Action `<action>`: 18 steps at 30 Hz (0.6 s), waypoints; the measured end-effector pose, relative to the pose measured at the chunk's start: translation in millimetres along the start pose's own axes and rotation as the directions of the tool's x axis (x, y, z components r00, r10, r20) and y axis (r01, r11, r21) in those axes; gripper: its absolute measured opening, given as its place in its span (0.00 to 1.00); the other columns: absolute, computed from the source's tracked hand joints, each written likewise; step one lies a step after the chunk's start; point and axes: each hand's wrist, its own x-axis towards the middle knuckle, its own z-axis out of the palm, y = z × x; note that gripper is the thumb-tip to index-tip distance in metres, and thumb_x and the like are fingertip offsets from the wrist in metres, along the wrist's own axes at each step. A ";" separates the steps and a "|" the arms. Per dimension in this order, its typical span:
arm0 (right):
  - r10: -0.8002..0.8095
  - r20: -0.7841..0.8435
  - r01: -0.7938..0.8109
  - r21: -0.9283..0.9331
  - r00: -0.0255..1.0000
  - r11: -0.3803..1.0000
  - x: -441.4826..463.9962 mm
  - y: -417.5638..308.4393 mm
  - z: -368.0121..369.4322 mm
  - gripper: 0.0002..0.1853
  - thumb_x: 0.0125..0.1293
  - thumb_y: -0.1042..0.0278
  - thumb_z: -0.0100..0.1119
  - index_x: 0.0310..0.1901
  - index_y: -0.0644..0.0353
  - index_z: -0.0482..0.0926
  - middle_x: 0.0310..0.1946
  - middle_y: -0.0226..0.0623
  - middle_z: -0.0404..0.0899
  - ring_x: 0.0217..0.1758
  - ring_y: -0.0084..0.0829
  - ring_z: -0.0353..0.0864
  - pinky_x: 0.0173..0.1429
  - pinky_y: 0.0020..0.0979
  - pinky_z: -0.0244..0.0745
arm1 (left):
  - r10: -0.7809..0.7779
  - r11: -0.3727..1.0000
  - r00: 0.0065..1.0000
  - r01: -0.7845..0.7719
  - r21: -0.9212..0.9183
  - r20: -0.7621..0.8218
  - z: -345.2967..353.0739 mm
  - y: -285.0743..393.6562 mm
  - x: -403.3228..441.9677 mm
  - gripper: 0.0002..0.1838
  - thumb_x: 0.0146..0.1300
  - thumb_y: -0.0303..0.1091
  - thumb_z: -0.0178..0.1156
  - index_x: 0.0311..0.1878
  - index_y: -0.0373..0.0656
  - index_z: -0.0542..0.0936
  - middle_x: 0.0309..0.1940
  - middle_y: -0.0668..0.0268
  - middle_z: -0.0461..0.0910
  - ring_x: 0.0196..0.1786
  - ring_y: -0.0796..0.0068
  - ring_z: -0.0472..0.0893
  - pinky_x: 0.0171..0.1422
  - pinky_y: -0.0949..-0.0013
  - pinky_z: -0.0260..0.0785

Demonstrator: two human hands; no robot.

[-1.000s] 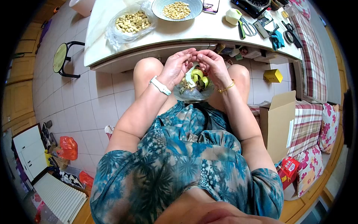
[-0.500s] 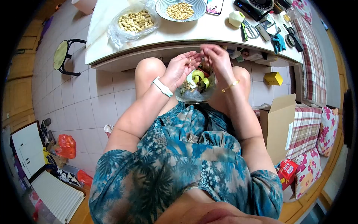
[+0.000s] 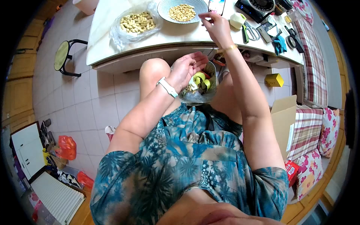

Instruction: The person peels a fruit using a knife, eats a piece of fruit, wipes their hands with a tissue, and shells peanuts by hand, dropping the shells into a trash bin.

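Observation:
My left hand (image 3: 188, 66), with a white watch band on its wrist, is cupped palm up over the waste bin (image 3: 213, 77). Its thumb is folded in against something small that I cannot make out. At the right rim of the blue-white plate (image 3: 162, 14), my right hand (image 3: 215, 27) has its fingertips pinched; what they hold is too small to tell. Peeled peanut kernels (image 3: 182, 13) lie in that plate. To its left, a clear plastic bag (image 3: 119, 37) holds unshelled peanuts (image 3: 138, 22). Green peels (image 3: 200, 78) and shell bits are in the bin between my knees.
A phone (image 3: 216, 6), a pale green peeled fruit (image 3: 237, 20), a green-handled peeler (image 3: 245, 33), scissors (image 3: 253, 33) and a black stove (image 3: 260, 5) are on the white table (image 3: 98, 45). A round stool (image 3: 62, 55) stands left; a cardboard box (image 3: 283, 120) is at my right.
My right hand has moved up from beside the left hand to the plate's right rim. My left hand has stayed above the bin, shifting slightly down and more of the bin now shows.

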 end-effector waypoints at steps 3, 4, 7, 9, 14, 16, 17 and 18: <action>-0.026 0.084 0.026 0.008 0.996 1.000 -64.5 -12.7 -16.0 0.08 0.66 0.69 0.66 0.45 0.57 0.89 0.39 0.45 0.88 0.39 0.40 0.90 0.46 0.35 0.83 | 0.023 0.999 0.997 -0.022 -0.024 0.067 -4.1 -0.3 3.3 0.17 0.73 0.25 0.43 0.59 0.29 0.73 0.55 0.50 0.81 0.59 0.57 0.82 0.69 0.56 0.76; 0.022 0.161 -0.020 -0.012 0.987 1.000 -81.9 -22.3 -19.9 0.08 0.65 0.69 0.67 0.44 0.57 0.89 0.39 0.43 0.88 0.41 0.40 0.90 0.48 0.35 0.83 | 0.005 0.997 0.998 0.000 -0.079 0.065 -5.8 -1.1 5.1 0.18 0.73 0.28 0.44 0.60 0.29 0.73 0.54 0.51 0.81 0.58 0.59 0.83 0.69 0.56 0.75; -0.098 0.232 0.129 -0.126 0.968 0.984 -114.5 -25.5 -17.8 0.07 0.61 0.70 0.67 0.40 0.58 0.88 0.38 0.40 0.84 0.41 0.43 0.86 0.45 0.40 0.83 | -0.010 0.995 0.998 0.016 -0.095 0.063 -7.1 -4.9 6.9 0.21 0.75 0.36 0.44 0.62 0.31 0.73 0.53 0.55 0.81 0.56 0.62 0.82 0.70 0.56 0.74; -0.106 0.220 0.147 -0.180 0.970 0.973 -124.4 -27.8 -15.7 0.06 0.59 0.70 0.67 0.39 0.57 0.88 0.36 0.38 0.82 0.41 0.44 0.85 0.42 0.42 0.82 | -0.032 0.997 0.999 0.034 -0.064 0.032 -7.1 -5.8 6.2 0.23 0.75 0.36 0.41 0.65 0.32 0.72 0.56 0.56 0.80 0.57 0.64 0.81 0.70 0.59 0.72; -0.236 0.267 0.304 -0.255 0.935 0.918 -127.0 -27.8 -13.0 0.06 0.58 0.71 0.66 0.38 0.55 0.87 0.35 0.38 0.80 0.40 0.43 0.84 0.40 0.41 0.82 | -0.053 0.998 0.997 0.054 -0.026 0.055 -8.4 -6.4 4.0 0.24 0.76 0.37 0.39 0.65 0.33 0.72 0.56 0.58 0.80 0.58 0.68 0.80 0.70 0.60 0.72; -0.248 0.292 0.331 -0.285 0.924 0.900 -126.8 -29.0 -11.3 0.06 0.58 0.71 0.66 0.37 0.56 0.85 0.35 0.38 0.80 0.40 0.42 0.84 0.40 0.42 0.82 | -0.053 0.998 0.998 0.054 -0.027 0.022 -9.4 -6.3 4.5 0.23 0.76 0.36 0.39 0.65 0.33 0.73 0.55 0.59 0.81 0.57 0.68 0.80 0.70 0.61 0.72; -0.262 0.286 0.345 -0.294 0.922 0.891 -127.4 -29.4 -9.8 0.05 0.58 0.71 0.66 0.36 0.57 0.84 0.35 0.39 0.79 0.41 0.42 0.84 0.40 0.42 0.82 | -0.053 0.998 0.998 0.053 -0.026 0.021 -10.1 -6.6 4.6 0.23 0.76 0.36 0.39 0.65 0.33 0.73 0.55 0.59 0.81 0.57 0.68 0.80 0.70 0.61 0.72; -0.276 0.281 0.359 -0.304 0.919 0.883 -127.9 -30.3 -8.1 0.05 0.58 0.71 0.66 0.35 0.58 0.82 0.35 0.39 0.79 0.41 0.42 0.84 0.40 0.43 0.82 | -0.047 0.999 0.999 0.047 -0.022 0.009 -8.6 -5.6 3.3 0.23 0.76 0.35 0.39 0.64 0.33 0.74 0.54 0.58 0.81 0.57 0.67 0.80 0.70 0.61 0.72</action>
